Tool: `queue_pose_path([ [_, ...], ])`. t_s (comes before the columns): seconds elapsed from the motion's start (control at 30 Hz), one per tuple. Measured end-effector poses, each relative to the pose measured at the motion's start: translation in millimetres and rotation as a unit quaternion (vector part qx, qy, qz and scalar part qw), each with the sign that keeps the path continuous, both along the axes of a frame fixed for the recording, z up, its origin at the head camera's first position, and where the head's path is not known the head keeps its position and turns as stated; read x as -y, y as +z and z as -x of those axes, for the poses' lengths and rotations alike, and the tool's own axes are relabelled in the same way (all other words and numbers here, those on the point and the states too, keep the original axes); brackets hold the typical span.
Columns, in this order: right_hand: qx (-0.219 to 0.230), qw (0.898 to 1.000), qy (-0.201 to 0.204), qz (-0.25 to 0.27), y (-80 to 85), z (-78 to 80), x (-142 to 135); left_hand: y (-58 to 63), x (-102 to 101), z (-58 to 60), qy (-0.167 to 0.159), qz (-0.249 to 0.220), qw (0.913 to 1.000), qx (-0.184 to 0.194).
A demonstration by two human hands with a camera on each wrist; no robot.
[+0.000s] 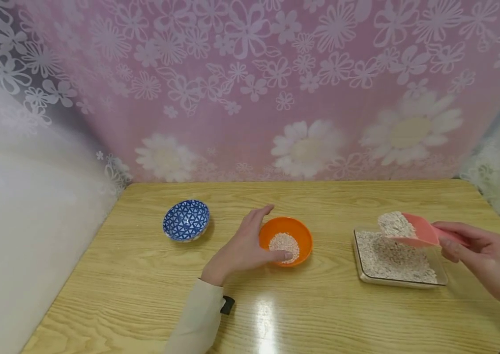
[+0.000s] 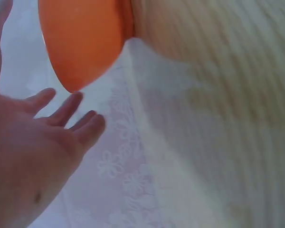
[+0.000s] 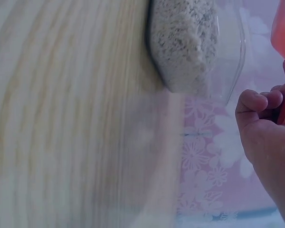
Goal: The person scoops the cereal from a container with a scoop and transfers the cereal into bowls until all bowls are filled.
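Note:
My right hand (image 1: 493,258) grips the handle of a pink scoop (image 1: 422,231), heaped with oat flakes (image 1: 395,225). The scoop is raised over a clear rectangular container (image 1: 402,282) of the same flakes. In the right wrist view, curled fingers (image 3: 256,102) hold the handle. Beside the orange bowl (image 1: 305,238), my left hand (image 1: 245,248) is spread, its thumb reaching over the near rim. Some flakes (image 1: 282,243) lie in this bowl. The left wrist view shows the fingers (image 2: 92,130) apart and relaxed near the orange bowl's side (image 2: 85,42); whether any touches it, I cannot tell.
A blue and white patterned bowl (image 1: 186,220) stands tilted-looking at the left of the wooden table (image 1: 311,314). Behind the table's back edge hangs a pink floral curtain (image 1: 232,123), with pale sheets at both sides.

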State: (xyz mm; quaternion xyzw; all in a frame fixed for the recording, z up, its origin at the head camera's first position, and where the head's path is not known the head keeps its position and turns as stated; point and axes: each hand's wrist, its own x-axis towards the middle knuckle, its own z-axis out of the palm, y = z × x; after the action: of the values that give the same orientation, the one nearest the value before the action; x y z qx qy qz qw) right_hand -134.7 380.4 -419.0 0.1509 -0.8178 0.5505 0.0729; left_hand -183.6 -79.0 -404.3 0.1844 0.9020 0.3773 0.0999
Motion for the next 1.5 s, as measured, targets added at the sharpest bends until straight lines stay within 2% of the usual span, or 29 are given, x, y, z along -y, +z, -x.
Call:
queue_pose_path([
  [0.13, 0.009, 0.999, 0.018, 0.037, 3.7, 2.2, 7.9, -7.3, 3.6, 2.5, -0.018, 0.004, 0.9993, 0.033],
  [0.33, -0.011, 1.000, 0.010, -0.014, 13.8, 7.0, 25.3, -14.7, 2.8, 4.9, -0.041, 0.000, 0.9973, 0.062],
  [0.43, -0.010, 0.998, 0.041, 0.036, 17.0, 11.2, 33.7, -16.3, 1.6, 5.0, -0.046, -0.004, 0.9966, 0.069],
  [0.53, 0.003, 0.991, 0.084, 0.107, 19.0, 16.2, 42.4, -17.4, 0.3, 5.0, -0.049, -0.001, 0.9960, 0.075],
  [0.67, 0.015, 0.987, 0.101, 0.123, 22.6, 20.6, 52.8, -17.7, -1.0, 4.8, -0.052, 0.002, 0.9952, 0.083],
  [0.8, 0.022, 0.994, 0.081, 0.076, 26.9, 23.5, 62.5, -17.3, -1.3, 5.5, -0.050, 0.006, 0.9951, 0.085],
  [0.97, 0.019, 0.998, 0.056, -0.012, 31.3, 27.5, 77.1, -16.6, -0.7, 5.9, -0.043, 0.012, 0.9951, 0.089],
  [1.3, 0.032, 0.992, 0.076, -0.094, 38.7, 36.0, 109.4, -17.7, -1.0, 7.1, -0.040, 0.018, 0.9951, 0.088],
  [1.5, 0.051, 0.983, 0.078, -0.156, 45.0, 44.3, 130.7, -17.3, 0.3, 6.9, -0.047, 0.016, 0.9951, 0.085],
])
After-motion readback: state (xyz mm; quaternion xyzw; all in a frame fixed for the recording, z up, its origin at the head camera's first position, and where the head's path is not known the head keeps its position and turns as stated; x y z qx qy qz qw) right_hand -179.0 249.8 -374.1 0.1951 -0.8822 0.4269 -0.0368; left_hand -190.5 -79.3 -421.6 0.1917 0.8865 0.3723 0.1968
